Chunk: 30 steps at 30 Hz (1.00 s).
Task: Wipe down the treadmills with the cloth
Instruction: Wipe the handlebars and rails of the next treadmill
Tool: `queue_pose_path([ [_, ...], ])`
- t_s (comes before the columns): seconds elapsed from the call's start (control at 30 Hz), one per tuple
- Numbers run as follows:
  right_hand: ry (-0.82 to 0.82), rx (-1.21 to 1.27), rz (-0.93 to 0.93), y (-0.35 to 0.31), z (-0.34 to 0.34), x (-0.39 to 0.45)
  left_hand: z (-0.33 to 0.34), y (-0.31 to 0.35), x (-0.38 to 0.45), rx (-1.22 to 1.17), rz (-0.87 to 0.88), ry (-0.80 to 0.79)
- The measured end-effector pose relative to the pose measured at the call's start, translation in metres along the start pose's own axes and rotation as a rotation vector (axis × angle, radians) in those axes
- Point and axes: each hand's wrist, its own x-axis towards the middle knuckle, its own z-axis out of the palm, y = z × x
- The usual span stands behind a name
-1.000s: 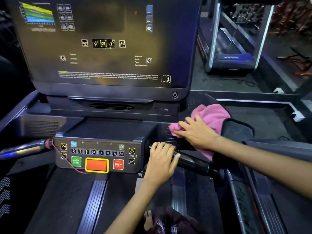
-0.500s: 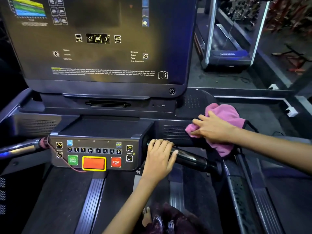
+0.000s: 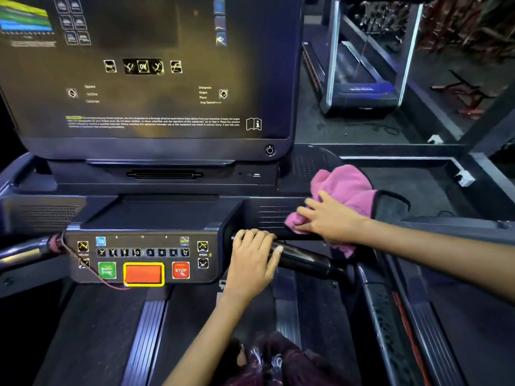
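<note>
Wiping the treadmill [image 3: 172, 215] console

The right hand [image 3: 331, 218] presses the pink cloth [image 3: 342, 188] with spread fingers onto the console's right side, right of the screen [image 3: 145, 68]. The left hand [image 3: 253, 257] curls around the black handlebar [image 3: 306, 259] nearer.

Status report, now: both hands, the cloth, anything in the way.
Left hand grips the black handlebar. Right hand presses pink cloth flat on the console's right side. Nothing in the way.
</note>
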Motion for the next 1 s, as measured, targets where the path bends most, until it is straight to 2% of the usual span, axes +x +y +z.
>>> queue_pose_path([
  [0.1,-0.06,0.005,0.008,0.003,0.0,-0.002,0.001,0.001,0.001,-0.012,-0.017,0.004],
  [0.33,0.143,-0.075,-0.066,-0.029,-0.022,0.058,0.002,0.0,0.0,-0.01,-0.009,0.012],
  [0.47,0.18,-0.05,-0.106,-0.02,-0.015,0.039,-0.001,-0.002,0.0,0.009,0.025,-0.01],
  [0.67,0.044,0.02,-0.067,0.007,0.004,0.006,-0.001,0.0,0.0,-0.028,-0.002,-0.021],
  [0.83,0.255,0.021,-0.117,-0.016,-0.007,0.044,0.0,-0.002,0.0,-0.097,-0.009,-0.012],
  [1.0,0.36,0.05,-0.058,-0.03,-0.013,0.072,-0.005,-0.004,-0.006,-0.158,-0.047,0.012],
])
